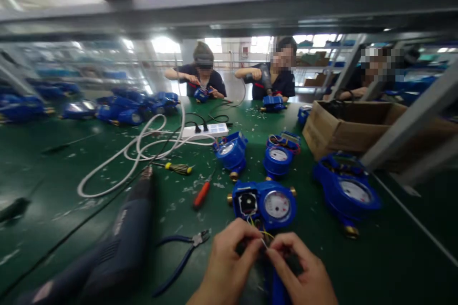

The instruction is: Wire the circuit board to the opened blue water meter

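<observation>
Blue water meter (pixel 265 204) on the green surface (pixel 53 162) is our landmark. Just near-side of it, our left hand (pixel 229 267) and right hand (pixel 304 274) both pinch its thin wires (pixel 264 237), fingertips together. Wires run from the meter toward us. Pliers (pixel 182 252) lie left of it.

The left hand (pixel 225 264) and right hand (pixel 302 271) hide where the thin wires (pixel 264 237) end (both wrists leave the bottom edge); the heat gun (pixel 118 248) is blurred.
</observation>
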A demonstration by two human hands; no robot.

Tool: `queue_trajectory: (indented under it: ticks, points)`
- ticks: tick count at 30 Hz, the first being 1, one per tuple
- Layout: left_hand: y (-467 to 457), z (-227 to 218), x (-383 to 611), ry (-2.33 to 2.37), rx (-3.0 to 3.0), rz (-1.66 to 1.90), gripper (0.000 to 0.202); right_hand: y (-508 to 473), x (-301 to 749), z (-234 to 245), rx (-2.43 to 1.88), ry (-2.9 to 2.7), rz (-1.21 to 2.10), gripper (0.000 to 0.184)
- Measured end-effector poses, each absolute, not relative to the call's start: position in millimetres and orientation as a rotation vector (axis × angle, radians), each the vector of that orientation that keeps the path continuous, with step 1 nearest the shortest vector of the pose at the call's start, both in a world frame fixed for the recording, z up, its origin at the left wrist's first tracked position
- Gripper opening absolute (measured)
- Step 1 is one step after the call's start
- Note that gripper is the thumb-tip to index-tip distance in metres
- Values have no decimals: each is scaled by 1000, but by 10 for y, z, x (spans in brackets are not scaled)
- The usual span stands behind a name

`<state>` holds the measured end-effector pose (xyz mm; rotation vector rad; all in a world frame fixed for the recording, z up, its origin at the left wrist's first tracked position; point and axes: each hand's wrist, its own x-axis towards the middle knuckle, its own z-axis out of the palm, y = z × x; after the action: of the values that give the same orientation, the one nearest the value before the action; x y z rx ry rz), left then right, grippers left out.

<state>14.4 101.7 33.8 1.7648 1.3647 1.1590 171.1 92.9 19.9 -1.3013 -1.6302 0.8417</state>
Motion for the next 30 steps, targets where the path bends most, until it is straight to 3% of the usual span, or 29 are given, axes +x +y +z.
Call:
queue_trajectory:
  ticks: [7,19,30]
  points:
    - [1021,316,122,1337,1825,1085,9,960,1665,253,-1304,-1586,928,9]
    - [1040,347,70,1262,2028,1092,10,964,1721,338,-1320,-1567,1016,9]
    - [1005,372,90,1257,2082,967,12,957,1692,348,-1293,-1694,853,10]
